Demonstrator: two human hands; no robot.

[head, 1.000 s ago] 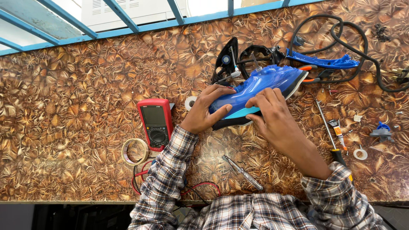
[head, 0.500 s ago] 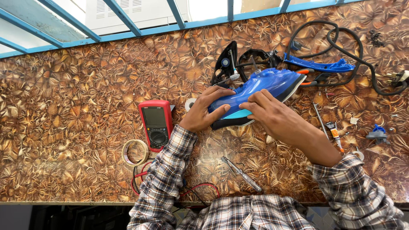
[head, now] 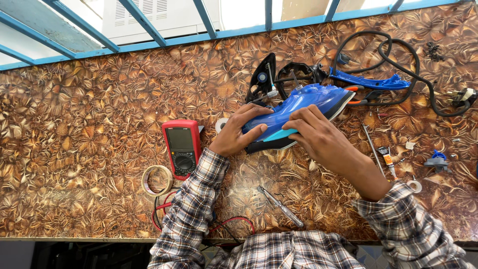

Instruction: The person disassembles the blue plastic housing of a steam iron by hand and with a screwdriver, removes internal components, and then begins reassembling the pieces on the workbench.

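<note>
A shiny blue plastic clothes iron body (head: 298,112) lies on its side on the brown leaf-patterned counter (head: 89,114), near the middle. Both hands are on it. The left hand (head: 239,134) wraps the back end of the iron, its grip closed on it with the thumb on top. The right hand (head: 318,134) lies over the lower edge of the iron, fingers curled and pressing on it, so its grip is also on the iron.

Just left of the iron stands a red handheld meter with a grey screen (head: 181,148). Further left of the iron, beyond the meter, lies a roll of pale tape (head: 157,180). Below the iron, near the person's checked shirt, lies a thin metal screwdriver (head: 281,206). Just behind the iron lie a black plastic shell piece (head: 261,79) and a long blue plastic handle part (head: 368,82). A black power cord (head: 398,60) loops behind and to the right of the iron. To the right of the iron lies a small glue tube (head: 386,158).
</note>
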